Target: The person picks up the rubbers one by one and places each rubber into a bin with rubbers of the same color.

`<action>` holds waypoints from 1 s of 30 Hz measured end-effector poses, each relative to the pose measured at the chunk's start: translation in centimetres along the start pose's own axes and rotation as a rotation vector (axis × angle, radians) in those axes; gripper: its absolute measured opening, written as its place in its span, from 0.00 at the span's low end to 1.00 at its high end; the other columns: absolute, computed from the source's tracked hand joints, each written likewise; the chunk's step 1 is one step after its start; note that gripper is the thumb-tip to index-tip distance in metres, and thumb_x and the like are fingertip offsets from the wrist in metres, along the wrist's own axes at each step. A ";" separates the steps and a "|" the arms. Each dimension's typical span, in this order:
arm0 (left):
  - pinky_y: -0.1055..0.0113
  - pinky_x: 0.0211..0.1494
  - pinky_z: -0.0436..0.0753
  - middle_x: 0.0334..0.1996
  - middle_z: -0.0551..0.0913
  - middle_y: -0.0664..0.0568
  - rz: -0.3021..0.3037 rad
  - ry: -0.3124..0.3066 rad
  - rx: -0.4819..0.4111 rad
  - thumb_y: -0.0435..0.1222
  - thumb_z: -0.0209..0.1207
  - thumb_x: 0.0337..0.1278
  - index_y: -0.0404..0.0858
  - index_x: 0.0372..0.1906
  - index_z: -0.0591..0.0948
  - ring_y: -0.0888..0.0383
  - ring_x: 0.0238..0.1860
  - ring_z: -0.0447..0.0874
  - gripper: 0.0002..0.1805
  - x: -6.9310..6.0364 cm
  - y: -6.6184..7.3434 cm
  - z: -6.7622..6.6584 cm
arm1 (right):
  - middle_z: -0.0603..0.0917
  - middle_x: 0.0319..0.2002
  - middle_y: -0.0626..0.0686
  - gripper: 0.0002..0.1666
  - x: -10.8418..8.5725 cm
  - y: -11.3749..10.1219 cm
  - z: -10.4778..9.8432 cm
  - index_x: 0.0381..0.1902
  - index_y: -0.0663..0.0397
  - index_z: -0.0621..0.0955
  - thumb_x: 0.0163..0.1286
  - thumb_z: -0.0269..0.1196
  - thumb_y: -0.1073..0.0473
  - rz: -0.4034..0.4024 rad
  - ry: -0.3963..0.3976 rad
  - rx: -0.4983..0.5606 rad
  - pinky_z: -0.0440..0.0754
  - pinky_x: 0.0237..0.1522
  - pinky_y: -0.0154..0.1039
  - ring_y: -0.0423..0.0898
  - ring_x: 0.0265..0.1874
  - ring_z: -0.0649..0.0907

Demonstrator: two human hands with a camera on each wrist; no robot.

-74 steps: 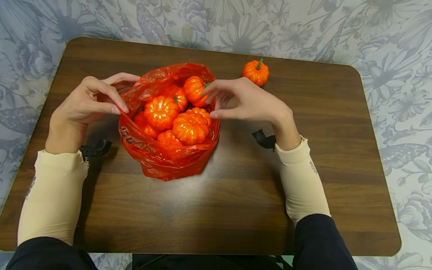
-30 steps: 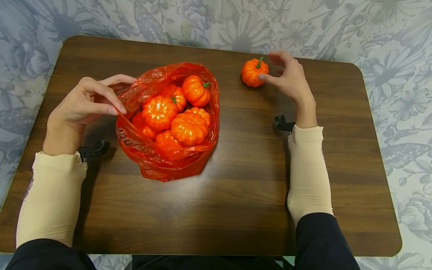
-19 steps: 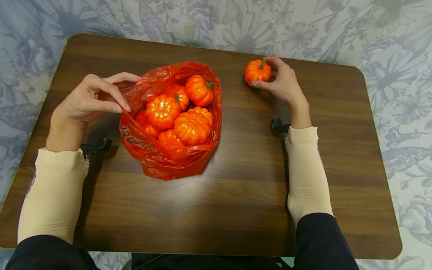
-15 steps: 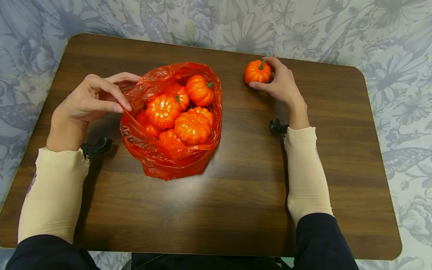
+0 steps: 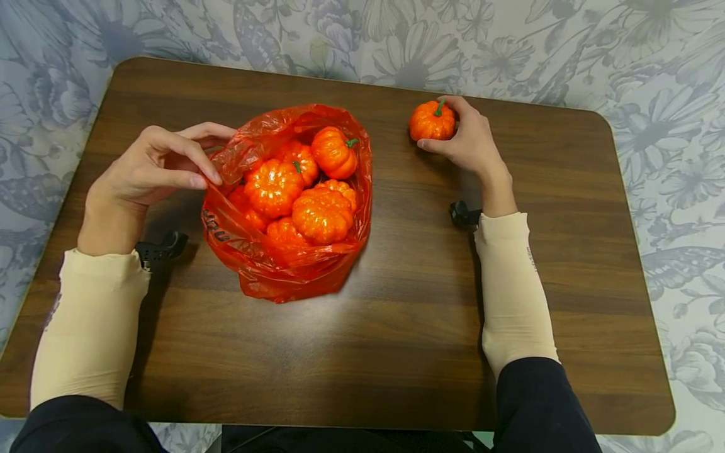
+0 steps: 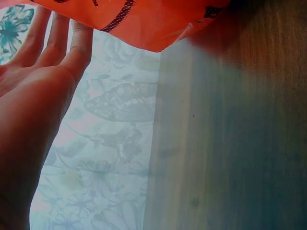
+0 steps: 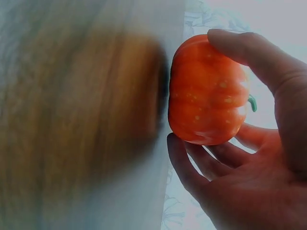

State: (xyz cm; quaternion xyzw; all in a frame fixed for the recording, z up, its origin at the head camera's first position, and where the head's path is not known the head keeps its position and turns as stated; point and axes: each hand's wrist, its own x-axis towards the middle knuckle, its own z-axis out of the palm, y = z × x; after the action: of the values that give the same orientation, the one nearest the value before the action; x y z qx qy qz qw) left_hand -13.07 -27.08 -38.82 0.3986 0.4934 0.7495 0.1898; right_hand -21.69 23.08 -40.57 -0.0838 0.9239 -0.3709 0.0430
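My left hand (image 5: 150,167) pinches the left rim of a red plastic bag (image 5: 289,274) between thumb and fingers. Several shiny orange toy pumpkins (image 5: 321,216) fill the bag, and one near its back right shows a green stem. At the back of the table, my right hand (image 5: 470,138) grips a lone small pumpkin (image 5: 432,121) with a green stem. In the right wrist view, thumb and fingers are on opposite sides of that pumpkin (image 7: 208,93). The left wrist view shows the bag's printed underside (image 6: 153,28) beside my fingers.
The brown wooden table (image 5: 396,352) has rounded corners and stands against a wall with floral wallpaper (image 5: 408,44). Bare tabletop lies between the bag and the right arm. A black wrist strap (image 5: 161,248) juts from the left sleeve, another (image 5: 464,215) from the right.
My right hand has gone from the bag's right rim over to the lone pumpkin at the back and closed its fingers around it. The left hand and the bag stay in place.
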 end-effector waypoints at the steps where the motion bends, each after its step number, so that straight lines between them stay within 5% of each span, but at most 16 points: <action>1: 0.56 0.66 0.83 0.70 0.71 0.26 0.000 -0.001 -0.001 0.11 0.57 0.56 0.14 0.37 0.84 0.36 0.72 0.69 0.07 0.0 0.0 0.0 | 0.78 0.71 0.54 0.50 0.0 -0.1 0.0 0.76 0.49 0.71 0.60 0.78 0.47 -0.001 0.006 0.001 0.72 0.74 0.44 0.50 0.68 0.78; 13: 0.55 0.62 0.85 0.70 0.71 0.26 -0.020 0.039 -0.016 0.08 0.53 0.52 0.11 0.39 0.82 0.36 0.73 0.65 0.11 -0.2 -0.1 -0.3 | 0.80 0.68 0.50 0.49 -0.4 -1.2 -0.5 0.75 0.45 0.72 0.60 0.77 0.43 0.005 0.019 0.041 0.75 0.67 0.40 0.47 0.63 0.81; 21: 0.56 0.61 0.86 0.69 0.72 0.26 -0.032 0.048 0.003 0.08 0.52 0.51 0.10 0.42 0.81 0.36 0.72 0.65 0.13 -0.2 -0.3 -0.3 | 0.78 0.71 0.48 0.48 -1.1 -3.2 -0.7 0.76 0.40 0.72 0.60 0.78 0.44 -0.053 -0.018 0.106 0.78 0.68 0.44 0.50 0.65 0.80; 30: 0.56 0.62 0.85 0.69 0.71 0.26 -0.028 0.051 0.012 0.10 0.50 0.51 0.10 0.44 0.81 0.36 0.72 0.65 0.15 -0.3 -0.3 -0.4 | 0.79 0.70 0.48 0.47 -1.8 -5.6 -0.7 0.75 0.44 0.73 0.60 0.79 0.49 -0.132 -0.046 0.143 0.81 0.63 0.42 0.50 0.64 0.80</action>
State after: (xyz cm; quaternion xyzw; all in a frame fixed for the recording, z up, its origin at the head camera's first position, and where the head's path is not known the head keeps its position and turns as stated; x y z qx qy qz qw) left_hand -13.19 -27.40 -39.32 0.3734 0.5079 0.7539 0.1851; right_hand -19.32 19.89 -36.17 -0.1497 0.8862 -0.4361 0.0456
